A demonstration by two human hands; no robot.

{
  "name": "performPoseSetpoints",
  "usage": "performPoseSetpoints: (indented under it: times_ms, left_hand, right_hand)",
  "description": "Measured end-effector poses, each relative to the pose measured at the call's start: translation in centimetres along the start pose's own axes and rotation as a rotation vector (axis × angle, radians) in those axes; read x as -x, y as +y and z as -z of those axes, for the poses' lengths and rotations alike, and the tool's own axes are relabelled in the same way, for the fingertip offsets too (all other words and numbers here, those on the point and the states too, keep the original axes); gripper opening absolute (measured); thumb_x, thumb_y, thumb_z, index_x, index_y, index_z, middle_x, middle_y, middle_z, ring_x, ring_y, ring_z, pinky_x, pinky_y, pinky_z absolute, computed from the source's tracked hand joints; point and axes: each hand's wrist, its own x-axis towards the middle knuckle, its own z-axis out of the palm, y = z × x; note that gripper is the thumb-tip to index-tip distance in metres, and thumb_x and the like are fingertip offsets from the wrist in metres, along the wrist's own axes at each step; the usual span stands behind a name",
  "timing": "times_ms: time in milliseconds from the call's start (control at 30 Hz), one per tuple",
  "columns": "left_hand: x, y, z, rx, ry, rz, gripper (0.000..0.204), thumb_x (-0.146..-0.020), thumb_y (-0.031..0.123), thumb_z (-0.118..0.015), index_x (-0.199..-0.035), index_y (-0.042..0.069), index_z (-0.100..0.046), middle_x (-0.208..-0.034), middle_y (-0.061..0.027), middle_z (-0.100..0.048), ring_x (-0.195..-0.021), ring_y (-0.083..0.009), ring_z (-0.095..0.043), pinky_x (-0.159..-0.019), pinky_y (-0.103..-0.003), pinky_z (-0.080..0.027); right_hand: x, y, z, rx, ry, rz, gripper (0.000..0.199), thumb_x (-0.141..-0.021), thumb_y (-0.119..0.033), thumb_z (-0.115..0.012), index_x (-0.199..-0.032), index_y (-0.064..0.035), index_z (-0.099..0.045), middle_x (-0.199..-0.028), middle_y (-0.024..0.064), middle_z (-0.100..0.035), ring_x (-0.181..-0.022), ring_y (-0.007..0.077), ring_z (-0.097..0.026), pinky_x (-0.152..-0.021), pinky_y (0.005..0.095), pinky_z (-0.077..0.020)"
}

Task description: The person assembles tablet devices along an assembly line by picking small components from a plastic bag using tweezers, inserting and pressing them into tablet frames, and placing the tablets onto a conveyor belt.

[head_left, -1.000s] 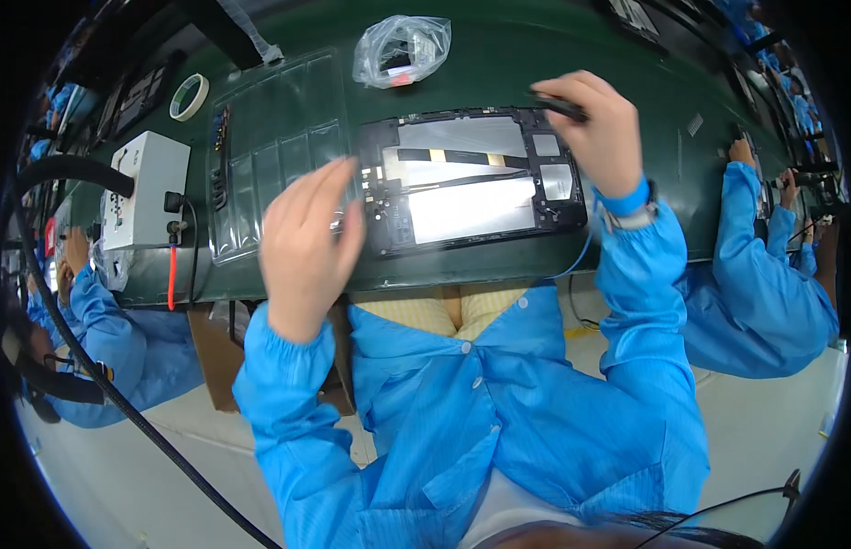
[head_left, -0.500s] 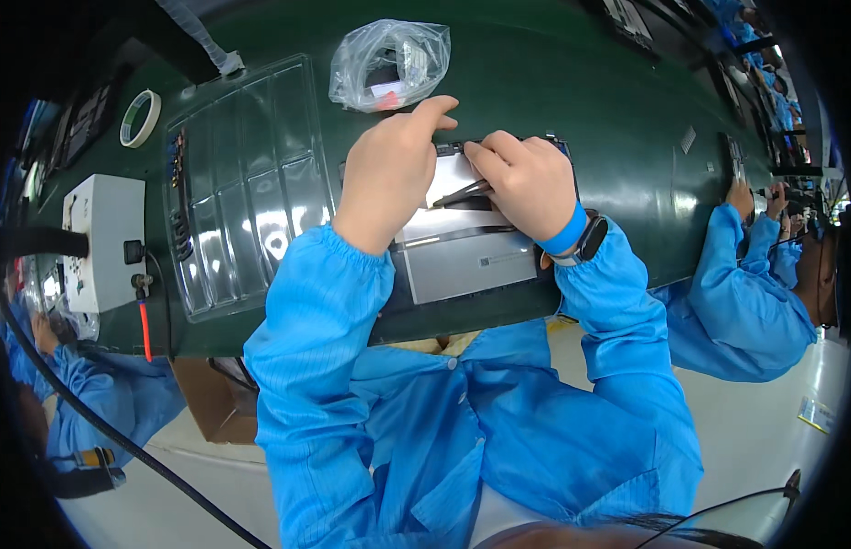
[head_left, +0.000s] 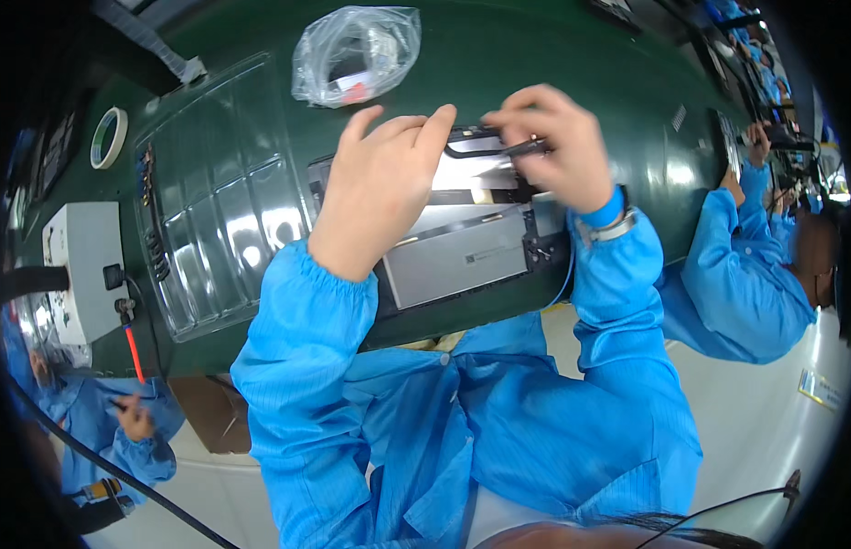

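I keep my left hand flat, fingers pressed together, on the opened device at the tabletop middle to steady it, while my right hand fingers pinch a black tool over its far edge.

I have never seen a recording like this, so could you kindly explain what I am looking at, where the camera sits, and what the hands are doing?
The camera sits on a person's head and looks down through a fisheye lens, so straight edges bend. The blue sleeves rising from below are that person's own arms. On the dark green work surface lies an opened flat device with a silver panel inside. The left hand rests on the device, fingers at its far edge. The right hand pinches a thin dark tool over that same edge. Nearby lie a clear plastic tray, a crumpled plastic bag, a tape roll and a grey box. Other workers in blue sit at either side.
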Motion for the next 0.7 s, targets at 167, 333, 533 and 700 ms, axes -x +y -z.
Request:
performPoseSetpoints:
  times_ms: [167, 333, 533, 700]
  left_hand:
    - [0.1, 1.8, 0.8, -0.184, -0.061, -0.037, 0.048, -0.067, 0.001, -0.056, -0.115, 0.007, -0.053, -0.095, -0.0075, -0.063, -0.101, -0.0194, -0.056, -0.098, -0.046, -0.031]
    - [0.0, 1.4, 1.7, -0.075, -0.141, -0.009, 0.048, -0.067, 0.000, -0.053, -0.114, 0.009, -0.054, -0.099, -0.0067, -0.062, -0.106, -0.0208, -0.054, -0.100, -0.048, -0.029]
    - [0.3, 0.9, 2.1, -0.078, -0.204, -0.007, 0.047, -0.068, -0.001, -0.053, -0.113, 0.015, -0.057, -0.110, -0.0016, -0.060, -0.110, -0.0214, -0.052, -0.100, -0.052, -0.027]
    - [0.3, 1.1, 2.0, -0.151, -0.238, -0.005, 0.042, -0.071, 0.000, -0.054, -0.110, 0.016, -0.060, -0.116, 0.0023, -0.058, -0.112, -0.0203, -0.050, -0.099, -0.053, -0.027]
  right_hand:
    - [2.7, 3.0, 4.2, -0.068, -0.060, -0.266, 0.027, -0.069, -0.005, -0.063, -0.096, -0.0062, -0.067, -0.079, 0.0068, -0.059, -0.068, 0.0188, -0.060, -0.059, 0.0290, -0.0477]
    - [3.8, 4.7, 2.9, 0.015, -0.043, -0.056, 0.017, -0.075, -0.007, -0.064, -0.092, -0.0051, -0.064, -0.078, 0.0043, -0.059, -0.069, 0.0129, -0.058, -0.060, 0.0248, -0.0457]
    - [4.0, 3.4, 3.0, -0.701, 0.067, -0.371, 0.020, -0.079, -0.003, -0.061, -0.098, -0.0030, -0.054, -0.084, 0.0017, -0.058, -0.077, 0.0071, -0.056, -0.063, 0.0211, -0.0460]
    - [3.7, 3.0, 3.1, -0.587, 0.065, -0.473, 0.020, -0.078, -0.003, -0.061, -0.098, 0.0002, -0.057, -0.077, 0.0011, -0.059, -0.071, 0.0080, -0.058, -0.063, 0.0200, -0.0460]
